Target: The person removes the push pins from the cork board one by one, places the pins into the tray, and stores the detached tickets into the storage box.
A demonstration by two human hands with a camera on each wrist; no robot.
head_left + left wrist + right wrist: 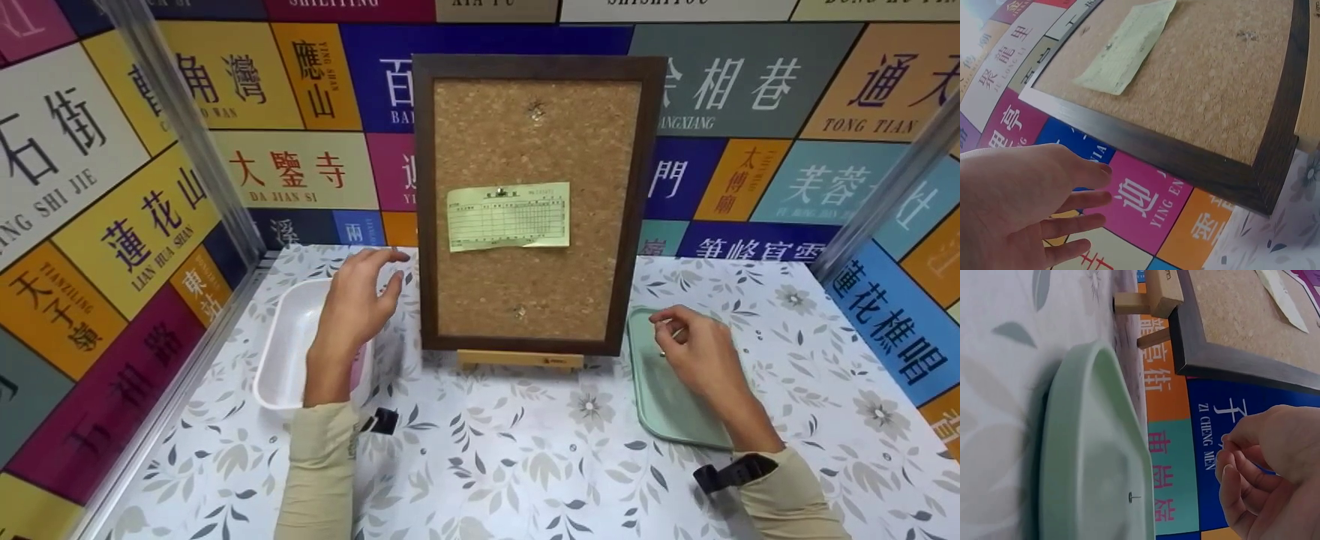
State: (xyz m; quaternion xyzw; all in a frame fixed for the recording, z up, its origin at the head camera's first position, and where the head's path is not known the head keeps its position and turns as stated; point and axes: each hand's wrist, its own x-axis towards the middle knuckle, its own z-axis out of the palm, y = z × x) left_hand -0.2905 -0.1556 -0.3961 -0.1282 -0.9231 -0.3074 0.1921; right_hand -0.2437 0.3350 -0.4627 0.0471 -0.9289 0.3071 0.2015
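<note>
a green paper is pinned to the standing corkboard, long axis left to right. at left, the left hand has fingers apart; by the right tray, the right hand has fingertips together, holding unclear.

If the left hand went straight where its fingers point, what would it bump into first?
Probably the left side of the dark wooden frame around the corkboard. The left hand points that way, but depth is unclear, so it might slip past the edge.
</note>
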